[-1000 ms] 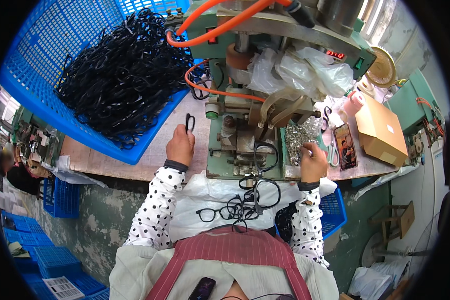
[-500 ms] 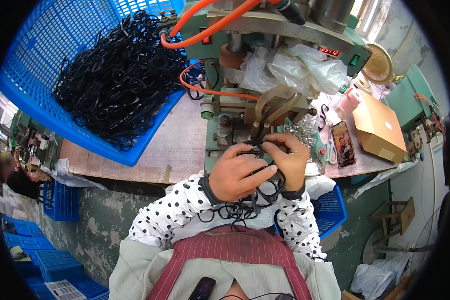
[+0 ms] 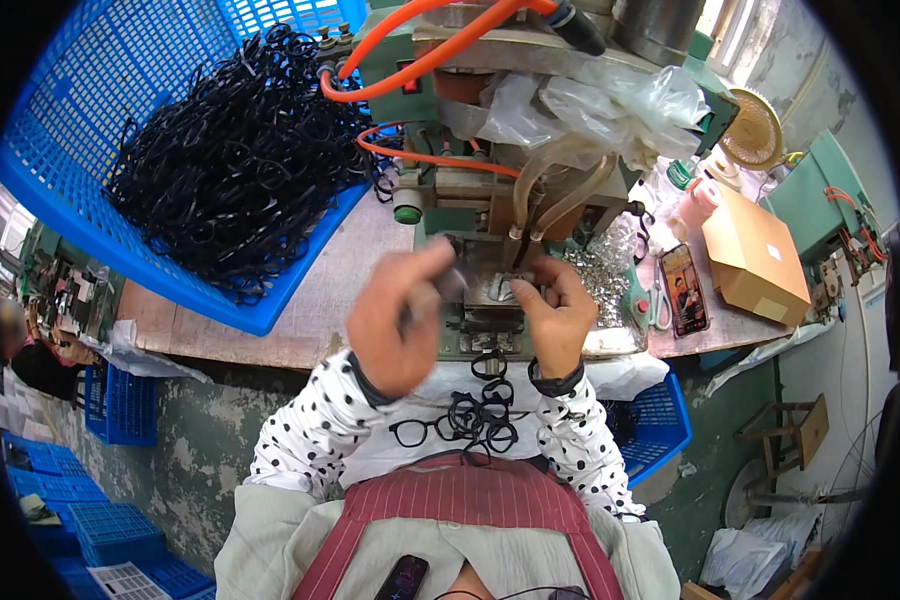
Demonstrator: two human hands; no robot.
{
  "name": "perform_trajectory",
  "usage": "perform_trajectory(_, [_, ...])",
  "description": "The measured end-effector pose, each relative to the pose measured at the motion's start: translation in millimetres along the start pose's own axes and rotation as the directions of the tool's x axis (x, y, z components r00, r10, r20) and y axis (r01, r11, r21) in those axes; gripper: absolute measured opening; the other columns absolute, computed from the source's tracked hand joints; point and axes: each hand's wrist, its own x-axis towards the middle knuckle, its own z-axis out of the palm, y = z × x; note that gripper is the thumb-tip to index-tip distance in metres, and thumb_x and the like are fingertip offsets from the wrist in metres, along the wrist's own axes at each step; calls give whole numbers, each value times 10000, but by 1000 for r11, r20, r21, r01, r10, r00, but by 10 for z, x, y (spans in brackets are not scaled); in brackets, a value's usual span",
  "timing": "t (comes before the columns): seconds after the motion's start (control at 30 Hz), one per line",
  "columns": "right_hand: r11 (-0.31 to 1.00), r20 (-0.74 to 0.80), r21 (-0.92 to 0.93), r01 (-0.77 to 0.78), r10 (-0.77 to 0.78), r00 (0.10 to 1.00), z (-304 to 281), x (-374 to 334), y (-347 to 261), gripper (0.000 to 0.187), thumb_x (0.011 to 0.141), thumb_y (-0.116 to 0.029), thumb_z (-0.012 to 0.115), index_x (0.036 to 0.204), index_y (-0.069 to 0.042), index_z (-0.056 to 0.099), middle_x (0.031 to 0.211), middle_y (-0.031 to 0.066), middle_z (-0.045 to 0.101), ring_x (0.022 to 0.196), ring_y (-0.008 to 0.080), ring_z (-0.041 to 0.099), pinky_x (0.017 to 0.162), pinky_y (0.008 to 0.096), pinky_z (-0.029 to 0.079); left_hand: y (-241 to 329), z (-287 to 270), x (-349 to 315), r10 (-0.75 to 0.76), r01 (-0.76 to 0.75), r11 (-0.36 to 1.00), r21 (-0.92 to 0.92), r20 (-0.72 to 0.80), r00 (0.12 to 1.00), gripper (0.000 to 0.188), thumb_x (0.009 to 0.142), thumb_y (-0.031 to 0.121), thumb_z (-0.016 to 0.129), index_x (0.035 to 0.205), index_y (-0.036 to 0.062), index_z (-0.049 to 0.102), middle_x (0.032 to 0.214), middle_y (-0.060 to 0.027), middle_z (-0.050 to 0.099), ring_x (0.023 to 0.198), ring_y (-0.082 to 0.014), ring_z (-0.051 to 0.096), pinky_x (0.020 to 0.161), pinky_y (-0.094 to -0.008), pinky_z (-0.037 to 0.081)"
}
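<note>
At a workshop bench (image 3: 295, 315), a small silvery piece (image 3: 504, 290) lies on a press (image 3: 470, 186), right at the fingertips of the right hand (image 3: 562, 325); whether they grip it cannot be told. The left hand (image 3: 395, 325), blurred, hovers nearby, its grip equally unclear. Black eyeglass frames (image 3: 467, 412) lie nearer the wearer. Careful work here likely means keeping the piece flat, fingers clear of the upper parts.
</note>
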Motion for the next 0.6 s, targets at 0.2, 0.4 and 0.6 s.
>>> perform_trajectory(0.2, [995,18,65,-72,71,997,64,55,-135,488,725,16,747,1164,-5,534,790,70,669,592,48,476,540,192,374,-78,-28,272,-227,219,970,-106,-70,971,313,1039,203,455,1220,-35,547,1013,-109,663,821,-124,650,717,-240,491])
perform_trajectory(0.4, [976,21,193,-98,95,995,65,53,-16,538,727,21,741,1213,-5,511,845,78,678,640,54,511,582,190,406,-110,-19,122,219,-237,964,120,148,965,475,734,-34,603,1205,27,598,874,-76,613,652,-239,549,674,-383,465])
perform_trajectory(0.6, [917,-99,-374,136,-186,978,-576,356,462,476,749,-61,757,1189,-59,575,954,92,701,732,186,628,678,304,500,-296,428,-340,459,-455,880,-134,486,744,528,739,-9,634,1261,3,555,1253,-161,587,1080,-305,604,974,-465,479])
